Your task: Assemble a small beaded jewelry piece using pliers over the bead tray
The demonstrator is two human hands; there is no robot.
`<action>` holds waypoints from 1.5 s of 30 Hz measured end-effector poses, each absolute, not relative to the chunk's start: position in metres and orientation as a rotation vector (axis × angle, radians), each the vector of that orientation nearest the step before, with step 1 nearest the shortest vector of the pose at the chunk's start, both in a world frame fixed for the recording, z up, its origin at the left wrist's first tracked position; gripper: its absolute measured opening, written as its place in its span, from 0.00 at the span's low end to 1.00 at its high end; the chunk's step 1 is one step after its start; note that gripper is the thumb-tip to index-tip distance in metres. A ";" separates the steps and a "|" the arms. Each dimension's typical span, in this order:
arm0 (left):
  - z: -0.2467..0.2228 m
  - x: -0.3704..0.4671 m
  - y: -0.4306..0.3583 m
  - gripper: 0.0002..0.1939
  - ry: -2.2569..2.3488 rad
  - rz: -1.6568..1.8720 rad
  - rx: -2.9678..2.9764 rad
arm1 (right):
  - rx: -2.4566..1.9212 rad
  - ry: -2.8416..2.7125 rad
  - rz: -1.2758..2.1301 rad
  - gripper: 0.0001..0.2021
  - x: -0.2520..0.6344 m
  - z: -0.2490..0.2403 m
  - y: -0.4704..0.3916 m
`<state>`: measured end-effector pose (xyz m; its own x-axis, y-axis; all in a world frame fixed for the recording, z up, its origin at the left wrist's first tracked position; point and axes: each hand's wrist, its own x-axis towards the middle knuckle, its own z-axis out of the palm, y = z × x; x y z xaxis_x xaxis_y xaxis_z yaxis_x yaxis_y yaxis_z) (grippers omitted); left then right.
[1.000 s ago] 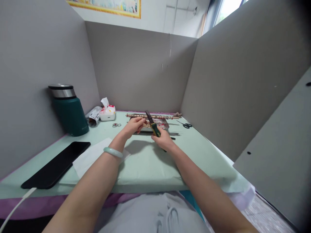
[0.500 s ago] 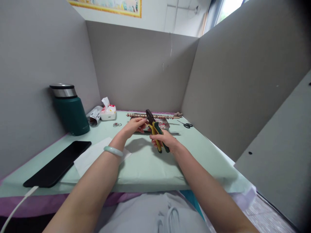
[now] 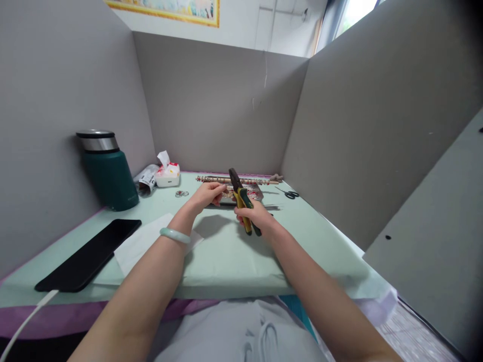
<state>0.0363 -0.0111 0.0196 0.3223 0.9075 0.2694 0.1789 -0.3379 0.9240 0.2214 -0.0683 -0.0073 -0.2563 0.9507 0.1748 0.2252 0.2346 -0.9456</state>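
My right hand (image 3: 254, 213) is wrapped round the handles of yellow and dark green pliers (image 3: 244, 200), whose dark jaws point up and away from me. Just left of the jaws, my left hand (image 3: 209, 195) is closed, thumb and forefinger pinched together. Whatever lies between those fingertips is too small to make out. A pale green bangle (image 3: 175, 235) circles my left wrist. Behind both hands lies a metal tray (image 3: 258, 195) with small red and pale pieces in it, partly hidden by the hands and pliers.
A rod strung with beads (image 3: 260, 181) lies behind the tray. Scissors (image 3: 290, 194) and thin wires (image 3: 273, 207) are to the right. Leftward are small rings (image 3: 181, 193), a tissue box (image 3: 168, 175), a green flask (image 3: 109, 173), a phone (image 3: 90, 255) on its cable, and white paper (image 3: 141, 244). Grey panels enclose the table.
The pliers have shifted slightly right, away from my left fingertips, and their handles are closer together. My left hand stays nearly in place, its fingers curled in more.
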 end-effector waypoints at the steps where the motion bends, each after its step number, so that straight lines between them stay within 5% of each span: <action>1: 0.019 0.036 -0.010 0.15 0.977 1.064 1.741 | -1.013 -1.607 1.196 0.18 0.221 -0.004 -0.071; 17: 0.015 0.035 -0.006 0.13 0.954 1.142 1.686 | -0.781 -1.202 1.856 0.12 0.231 -0.006 -0.064; 45: 0.017 0.036 -0.010 0.09 0.926 1.168 1.640 | -0.744 -1.236 1.730 0.13 0.227 -0.006 -0.065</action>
